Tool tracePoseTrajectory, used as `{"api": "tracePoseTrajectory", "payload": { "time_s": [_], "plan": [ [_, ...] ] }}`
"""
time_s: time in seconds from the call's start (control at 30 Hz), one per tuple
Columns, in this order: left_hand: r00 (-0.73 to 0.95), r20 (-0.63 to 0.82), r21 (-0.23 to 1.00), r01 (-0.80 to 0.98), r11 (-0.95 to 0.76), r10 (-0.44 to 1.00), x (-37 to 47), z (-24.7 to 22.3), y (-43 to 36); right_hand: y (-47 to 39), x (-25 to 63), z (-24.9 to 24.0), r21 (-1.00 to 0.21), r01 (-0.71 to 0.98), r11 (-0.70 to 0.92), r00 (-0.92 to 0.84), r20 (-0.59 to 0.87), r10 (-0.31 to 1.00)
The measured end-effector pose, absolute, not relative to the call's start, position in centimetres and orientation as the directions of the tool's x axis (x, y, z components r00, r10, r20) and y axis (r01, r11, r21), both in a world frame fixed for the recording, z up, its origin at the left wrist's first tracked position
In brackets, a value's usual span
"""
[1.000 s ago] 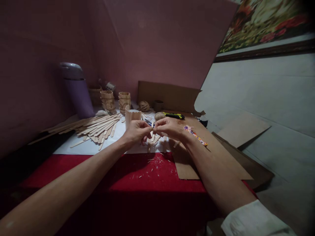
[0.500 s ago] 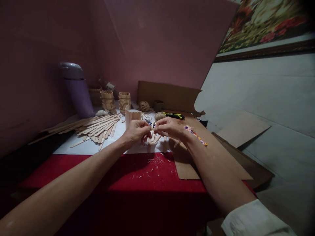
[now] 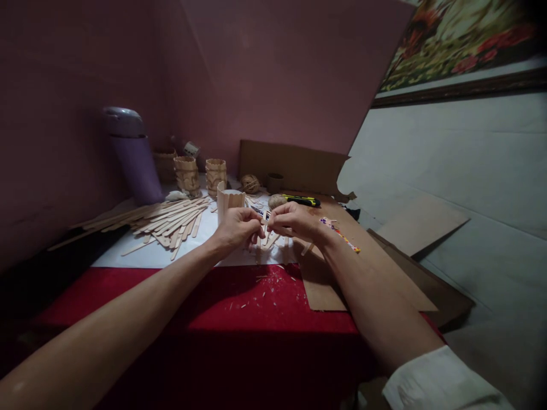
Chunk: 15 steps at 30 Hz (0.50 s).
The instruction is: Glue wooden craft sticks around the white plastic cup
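Fingertips pinched, my left hand and my right hand almost meet above the white paper. Whatever small piece is between them is too small to make out. Just behind my left hand stands an open-topped cup of upright craft sticks. Loose craft sticks lie under the hands. A fanned pile of craft sticks spreads to the left. Behind my right hand are a ball of twine and a yellow and black utility knife.
Two decorated stick cups and a purple flask stand at the back left. Brown cardboard lies right, with a patterned strip on it. Wood scraps litter the red cloth.
Both hands stay nearly in place, still pinched close together. Only a very slight shift of the fingers and the view shows.
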<state>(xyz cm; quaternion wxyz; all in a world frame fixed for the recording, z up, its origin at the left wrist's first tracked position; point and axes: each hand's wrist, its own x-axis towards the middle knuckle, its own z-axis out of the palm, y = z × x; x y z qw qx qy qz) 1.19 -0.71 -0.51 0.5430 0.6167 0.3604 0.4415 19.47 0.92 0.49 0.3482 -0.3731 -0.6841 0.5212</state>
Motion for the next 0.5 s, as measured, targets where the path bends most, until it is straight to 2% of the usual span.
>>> {"api": "tracePoseTrajectory", "payload": {
  "time_s": [0.3, 0.5],
  "plan": [
    [0.367, 0.192, 0.981, -0.096, -0.168, 0.91, 1.01, -0.5, -0.71, 0.83, 19.15, 0.48, -0.971, 0.091, 0.22, -0.48, 0.151, 0.864],
    [0.364, 0.082, 0.969, -0.248, 0.012, 0.928, 1.11, -0.47, -0.67, 0.82, 18.97, 0.52, -0.962, 0.051, 0.267, -0.447, 0.218, 0.868]
  ]
}}
